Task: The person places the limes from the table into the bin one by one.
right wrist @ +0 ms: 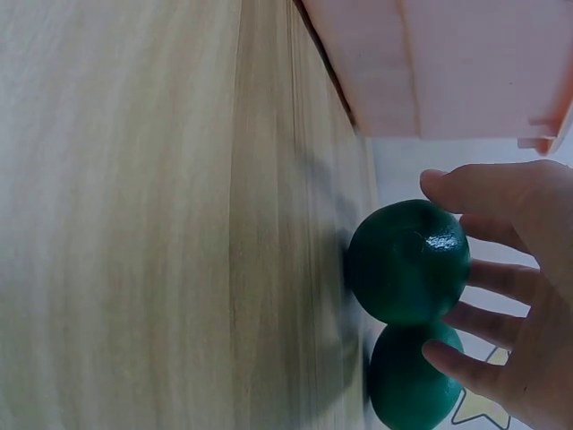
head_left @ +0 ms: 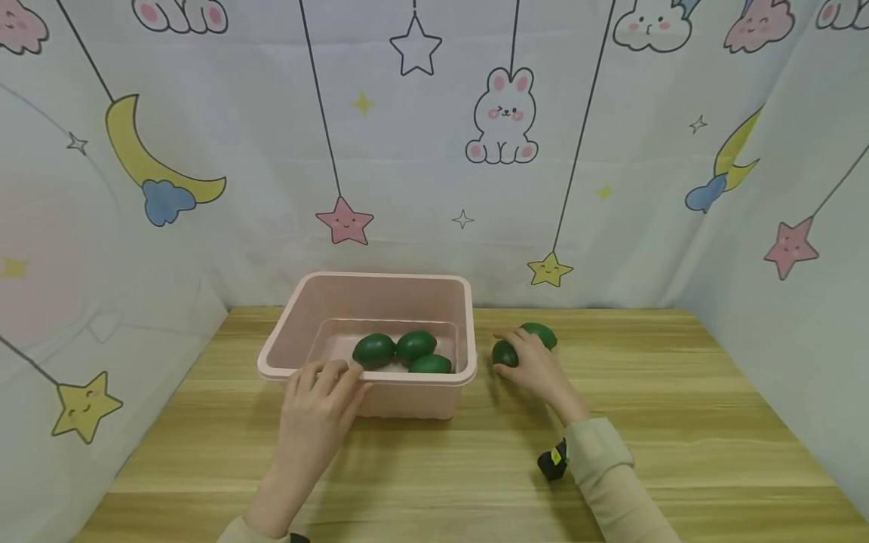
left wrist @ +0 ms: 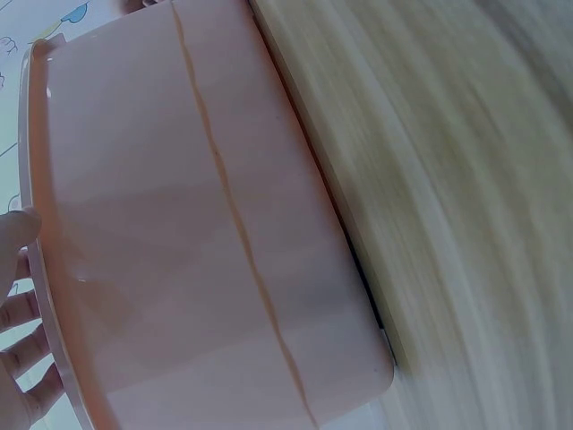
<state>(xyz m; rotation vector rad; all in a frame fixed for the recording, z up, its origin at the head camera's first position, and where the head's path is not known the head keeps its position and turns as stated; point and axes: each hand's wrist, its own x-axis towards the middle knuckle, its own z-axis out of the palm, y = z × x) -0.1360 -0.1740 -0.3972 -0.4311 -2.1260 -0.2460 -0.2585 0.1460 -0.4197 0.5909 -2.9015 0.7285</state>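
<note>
A pink plastic basin (head_left: pixel 407 400) stands on the table, with several glossy dark green, avocado-like fruits (head_left: pixel 374 351) inside. My left hand (head_left: pixel 319 403) grips its near rim, thumb outside and fingers over the edge; the left wrist view shows the basin's outer wall (left wrist: pixel 170 224). To the right of the basin, my right hand (head_left: pixel 539 369) has its thumb and fingers curved round one green fruit (right wrist: pixel 409 262), low at the tabletop. A second green fruit (right wrist: pixel 414 376) lies against it, and the little finger reaches over that one.
The wood-grain table (head_left: pixel 679 422) runs back to a white cloth (head_left: pixel 434 166) printed with stars, moons and rabbits, which also hangs at both sides. A small black device (head_left: pixel 553 461) sits at my right wrist by the sleeve cuff.
</note>
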